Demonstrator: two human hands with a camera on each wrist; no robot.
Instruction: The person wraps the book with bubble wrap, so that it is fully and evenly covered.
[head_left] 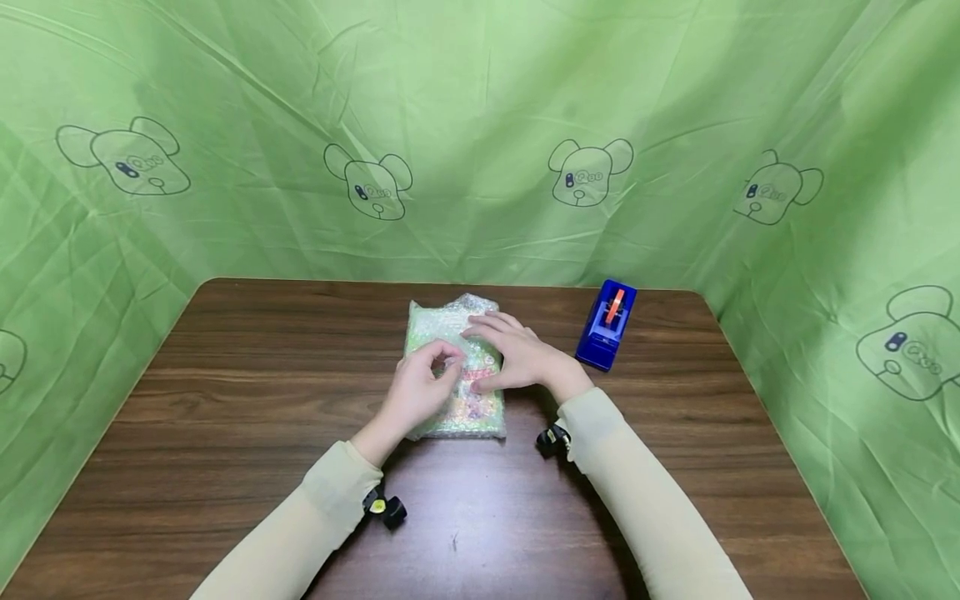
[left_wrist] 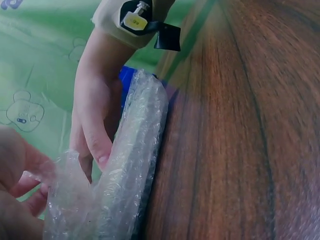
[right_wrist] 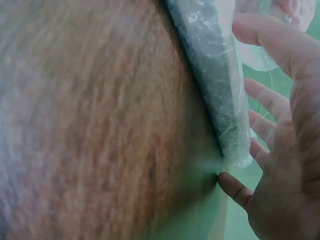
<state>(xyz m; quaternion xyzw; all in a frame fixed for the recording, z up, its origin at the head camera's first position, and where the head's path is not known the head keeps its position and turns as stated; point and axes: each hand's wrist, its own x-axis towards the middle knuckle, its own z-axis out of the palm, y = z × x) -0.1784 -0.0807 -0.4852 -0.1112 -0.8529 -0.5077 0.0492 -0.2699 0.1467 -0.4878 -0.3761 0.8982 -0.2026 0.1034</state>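
Observation:
A flat, colourfully printed item in bubble wrap (head_left: 486, 414) lies on the table in front of me. My left hand (head_left: 420, 390) is over its left half, thumb and forefinger pinching a loose flap of the wrap. The left wrist view shows that flap (left_wrist: 70, 187) raised off the package, between the fingers of the left hand (left_wrist: 17, 190). Over the package's right half my right hand (head_left: 522, 354) is spread, its thumb at the printed face. From the right wrist view, this hand's fingers (right_wrist: 267, 97) are apart and gently bent beside the wrapped edge.
A blue oblong device (head_left: 597, 343) with an orange strip on top stands at the back right of the brown wooden table (head_left: 247, 375). Green cloth (head_left: 480, 100) printed with animal heads hangs behind the table and along both sides.

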